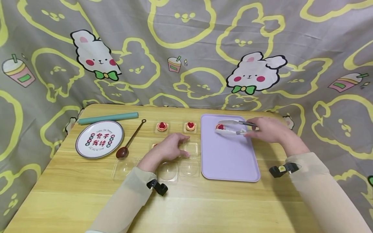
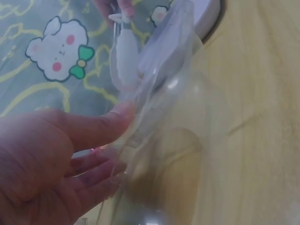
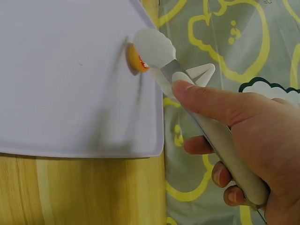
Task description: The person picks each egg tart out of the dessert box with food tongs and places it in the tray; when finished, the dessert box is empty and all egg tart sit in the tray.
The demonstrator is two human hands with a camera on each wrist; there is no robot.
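Observation:
My right hand point(image 1: 269, 130) grips a pair of tongs point(image 3: 215, 136) with white tips. Those tips stand apart around a small tart point(image 1: 220, 127) with red topping, on the purple tray point(image 1: 230, 155). Whether they touch the tart cannot be told. Left of the tray, my left hand point(image 1: 170, 147) holds the edge of an opened clear plastic box point(image 1: 190, 149), thumb and fingers on either side. Close up, the thumb point(image 2: 115, 124) lies against the clear plastic. Two similar tarts point(image 1: 162, 126) point(image 1: 190, 126) sit in clear boxes behind; another tart point(image 1: 155, 145) is mostly hidden by the left hand.
On the left lie a white plate point(image 1: 99, 139) with red lettering, a brown spoon point(image 1: 122, 152) and a teal rolled piece point(image 1: 109, 118). Clear lids point(image 1: 167, 171) spread toward the front. A patterned curtain point(image 1: 186, 58) hangs behind the wooden table point(image 1: 204, 207).

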